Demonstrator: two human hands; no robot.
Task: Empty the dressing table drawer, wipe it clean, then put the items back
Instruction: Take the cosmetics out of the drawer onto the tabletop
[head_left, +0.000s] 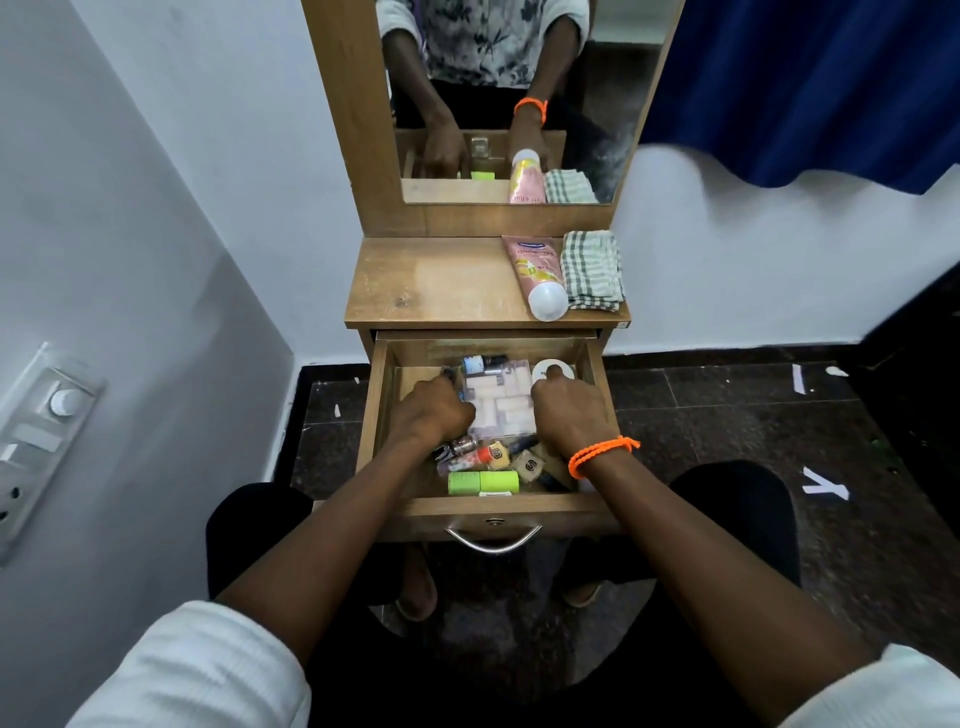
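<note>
Both hands are sunk into the open drawer (382, 415) of the wooden dressing table (441, 283). The left hand (431, 413) is curled knuckles-up over the clutter at the drawer's left side; whether anything is gripped beneath it cannot be told. The right hand (571, 413) is curled likewise, its thumb laid on a round white lid (545, 370) at the back right corner, where a few dark letters are printed but cannot be read; whether the lid is actually grasped cannot be told. An orange braided cord (602, 454) is worn around the right wrist.

The drawer is pulled fully out, a curved metal handle (493, 540) fixed to its front. Between the hands a clear plastic pouch (501, 410) is seen, packed with small white cylinders. Small dark bottles (483, 362) lie behind it. Along the front edge a lime-green tube (483, 482) lies on its side, with small jars, tubes and square sachets bearing a round logo (527, 461) heaped just behind it.

On the tabletop a pink squeeze tube (535, 270) with a white cap is laid at the right; its blue label is too blurred to be read. A folded green-and-white checked cloth (592, 270) is set touching it on the right. Both are repeated in the mirror (597, 78) above.
</note>
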